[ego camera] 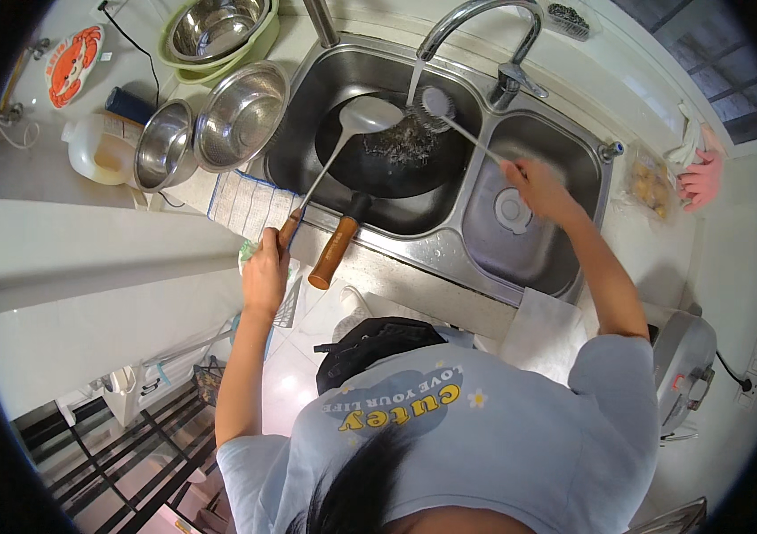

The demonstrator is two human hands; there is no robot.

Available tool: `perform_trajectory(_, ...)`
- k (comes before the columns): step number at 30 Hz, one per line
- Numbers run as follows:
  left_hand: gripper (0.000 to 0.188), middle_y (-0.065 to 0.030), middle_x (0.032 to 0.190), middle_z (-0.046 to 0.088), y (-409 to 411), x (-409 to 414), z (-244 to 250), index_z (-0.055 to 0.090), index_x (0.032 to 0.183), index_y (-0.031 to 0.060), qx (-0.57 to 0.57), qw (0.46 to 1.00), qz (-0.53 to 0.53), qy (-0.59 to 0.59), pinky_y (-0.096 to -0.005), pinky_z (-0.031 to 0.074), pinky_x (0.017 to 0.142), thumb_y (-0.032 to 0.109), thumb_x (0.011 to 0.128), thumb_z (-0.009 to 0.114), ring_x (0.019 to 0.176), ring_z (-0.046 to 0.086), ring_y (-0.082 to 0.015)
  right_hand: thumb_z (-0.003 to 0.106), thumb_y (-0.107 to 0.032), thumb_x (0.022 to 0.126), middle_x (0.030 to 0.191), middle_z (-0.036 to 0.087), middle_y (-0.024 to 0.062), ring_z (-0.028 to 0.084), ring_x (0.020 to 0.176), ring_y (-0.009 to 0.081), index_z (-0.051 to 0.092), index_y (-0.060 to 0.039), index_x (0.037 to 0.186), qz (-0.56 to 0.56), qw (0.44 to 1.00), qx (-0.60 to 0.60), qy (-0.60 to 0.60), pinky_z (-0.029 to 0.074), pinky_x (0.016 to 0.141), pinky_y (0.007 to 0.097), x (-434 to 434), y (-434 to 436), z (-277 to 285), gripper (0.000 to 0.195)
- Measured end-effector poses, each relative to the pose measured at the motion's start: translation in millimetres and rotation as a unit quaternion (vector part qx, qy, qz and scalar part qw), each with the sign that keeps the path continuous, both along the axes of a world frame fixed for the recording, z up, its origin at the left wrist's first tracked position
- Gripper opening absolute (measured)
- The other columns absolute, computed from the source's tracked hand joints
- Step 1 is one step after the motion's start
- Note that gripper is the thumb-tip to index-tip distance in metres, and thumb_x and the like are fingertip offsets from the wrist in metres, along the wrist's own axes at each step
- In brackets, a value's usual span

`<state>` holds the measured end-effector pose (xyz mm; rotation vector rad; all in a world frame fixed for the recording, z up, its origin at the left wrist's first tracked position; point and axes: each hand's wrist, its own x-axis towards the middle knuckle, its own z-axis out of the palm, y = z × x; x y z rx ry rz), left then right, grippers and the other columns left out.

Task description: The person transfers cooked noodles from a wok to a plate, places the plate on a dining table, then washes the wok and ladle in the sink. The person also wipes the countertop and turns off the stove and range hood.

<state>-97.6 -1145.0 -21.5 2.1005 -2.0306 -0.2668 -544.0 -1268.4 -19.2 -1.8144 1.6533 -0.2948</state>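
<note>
My left hand (pixel 266 270) grips the wooden handle of a metal ladle or turner (pixel 370 115), whose broad head is over the larger sink basin. My right hand (pixel 541 190) holds the thin handle of a round-headed scrubbing brush (pixel 437 105) beside the running water. The chrome faucet (pixel 478 15) pours a stream into a dark wok (pixel 388 177) in that basin, and the water splashes up there. The wok's wooden handle (pixel 334 253) sticks out over the counter's front edge.
Left of the sink are steel bowls (pixel 242 117), green basins (pixel 265 50), a plastic jug (pixel 101 150) and a striped cloth (pixel 245 203). The smaller basin (pixel 538 260) is at the right, with a bag of yellowish food (pixel 647 180) and pink gloves (pixel 700 180) beyond.
</note>
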Motion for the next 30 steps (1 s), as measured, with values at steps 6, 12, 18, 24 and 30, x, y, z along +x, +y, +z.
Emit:
perform_trajectory(6,0.044,-0.0123,0.059,0.049,16,-39,10,0.050,0.084,0.0002,-0.039,0.968,0.070,0.240,-0.0337,0.040,0.050,0.036,0.082,0.075,0.050,0.046,-0.0228,0.062,-0.019,0.085,0.073,0.064,0.0199,0.066,0.070,0.0369,0.052,0.0085,0.089,0.109,0.990,0.080,0.038,0.053,0.065,0.0459,13,-62,-21,0.030)
perform_trajectory(12,0.051,-0.0148,0.065,0.057,25,-60,5,0.050,0.085,-0.0018,0.004,0.967,0.104,0.233,-0.0375,0.046,0.056,0.037,0.072,0.081,0.057,0.057,-0.0297,0.055,-0.008,0.084,0.091,0.068,0.0242,0.068,0.083,0.0395,0.062,0.0078,0.095,0.206,0.944,-0.048,0.252,0.056,0.071,0.0480,87,-79,-80,0.020)
perform_trajectory(18,0.046,-0.0179,0.069,0.061,22,-59,1,0.050,0.090,-0.0028,0.159,0.894,0.156,0.389,-0.0363,0.049,0.059,0.030,0.072,0.076,0.061,0.064,-0.0288,0.055,-0.023,0.092,0.088,0.068,0.0226,0.068,0.074,0.0365,0.067,0.0019,0.098,0.183,0.964,0.094,0.169,0.055,0.065,0.0451,131,-73,-97,0.028)
perform_trajectory(24,0.043,-0.0222,0.074,0.065,-2,-20,15,0.052,0.095,-0.0010,0.131,0.941,0.064,0.305,-0.0400,0.051,0.062,0.025,0.070,0.075,0.069,0.067,-0.0383,0.056,-0.027,0.093,0.088,0.068,0.0194,0.068,0.070,0.0338,0.068,-0.0026,0.104,0.174,0.936,0.252,0.175,0.054,0.063,0.0447,93,-54,-8,0.029)
perform_trajectory(30,0.047,-0.0210,0.068,0.063,-26,25,25,0.052,0.097,-0.0004,0.088,0.976,0.040,0.193,-0.0408,0.050,0.060,0.028,0.071,0.079,0.065,0.064,-0.0378,0.051,-0.025,0.095,0.091,0.068,0.0200,0.066,0.088,0.0369,0.058,-0.0040,0.119,0.159,0.922,0.080,0.345,0.052,0.072,0.0484,89,-54,-51,0.032)
